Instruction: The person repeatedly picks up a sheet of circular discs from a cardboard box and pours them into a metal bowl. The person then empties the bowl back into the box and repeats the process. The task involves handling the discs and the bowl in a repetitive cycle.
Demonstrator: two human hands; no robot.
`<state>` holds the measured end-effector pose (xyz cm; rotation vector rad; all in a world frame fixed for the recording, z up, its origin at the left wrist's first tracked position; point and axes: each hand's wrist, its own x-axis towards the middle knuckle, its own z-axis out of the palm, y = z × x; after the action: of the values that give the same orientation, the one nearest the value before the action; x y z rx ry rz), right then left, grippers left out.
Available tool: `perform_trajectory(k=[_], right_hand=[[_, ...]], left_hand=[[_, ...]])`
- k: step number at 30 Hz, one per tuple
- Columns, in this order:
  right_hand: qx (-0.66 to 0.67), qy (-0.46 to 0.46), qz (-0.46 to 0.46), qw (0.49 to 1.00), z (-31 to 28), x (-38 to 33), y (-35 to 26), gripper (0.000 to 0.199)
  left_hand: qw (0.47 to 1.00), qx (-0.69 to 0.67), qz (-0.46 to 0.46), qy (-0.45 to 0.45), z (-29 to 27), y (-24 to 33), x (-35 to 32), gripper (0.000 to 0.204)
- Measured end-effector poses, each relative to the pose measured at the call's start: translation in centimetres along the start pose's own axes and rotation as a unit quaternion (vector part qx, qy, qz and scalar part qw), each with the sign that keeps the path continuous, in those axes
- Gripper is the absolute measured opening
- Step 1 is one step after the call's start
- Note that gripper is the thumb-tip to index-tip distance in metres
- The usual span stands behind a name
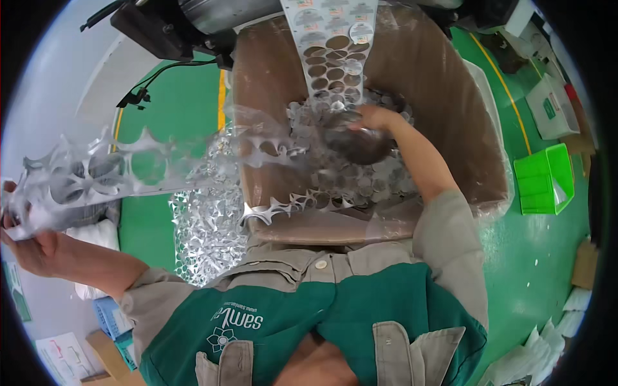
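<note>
At the far left my left hand is closed on a long strip of punched silvery foil, full of round holes and blurred by motion. The strip stretches right, over the edge of a big brown plastic-lined box. Inside the box lies a heap of small round silvery discs. My right hand is over this heap, its fingers closed at the rim of a dark rounded thing, too smeared to name. Just above it hangs a printed web, its lower part punched with round holes.
A pile of punched foil scrap lies on the green floor left of the box. Machine parts cross the top. To the right stand a green crate and a white bin. Cartons sit at lower left.
</note>
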<state>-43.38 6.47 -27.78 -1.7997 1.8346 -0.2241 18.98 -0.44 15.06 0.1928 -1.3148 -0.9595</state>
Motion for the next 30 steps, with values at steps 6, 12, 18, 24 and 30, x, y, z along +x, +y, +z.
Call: perform_trajectory(k=[6, 12, 18, 24, 30], right_hand=[[-0.193, -0.035, 0.176, 0.965, 5.3, -1.8, 7.4, 0.042], [-0.132, -0.125, 0.164, 0.97, 6.2, -3.1, 7.7, 0.045], [-0.026, -0.122, 0.081, 0.989, -0.6, -1.2, -1.5, 0.051], [0.574, 0.129, -0.176, 0.789, -14.1, -7.2, -10.5, 0.047], [0.817, 0.152, -0.09, 0.549, -5.4, -2.5, 1.4, 0.036]], left_hand=[[0.557, 0.823, -0.113, 0.0, -6.5, -3.5, -5.2, 0.045], [0.723, 0.603, 0.002, -0.336, 9.8, -18.0, -11.5, 0.039], [0.56, 0.562, -0.001, -0.61, 15.5, -28.0, -17.7, 0.061], [0.427, 0.602, -0.054, -0.673, 16.4, -31.0, -18.6, 0.047], [0.455, 0.596, -0.048, -0.66, 16.2, -30.7, -18.7, 0.047]])
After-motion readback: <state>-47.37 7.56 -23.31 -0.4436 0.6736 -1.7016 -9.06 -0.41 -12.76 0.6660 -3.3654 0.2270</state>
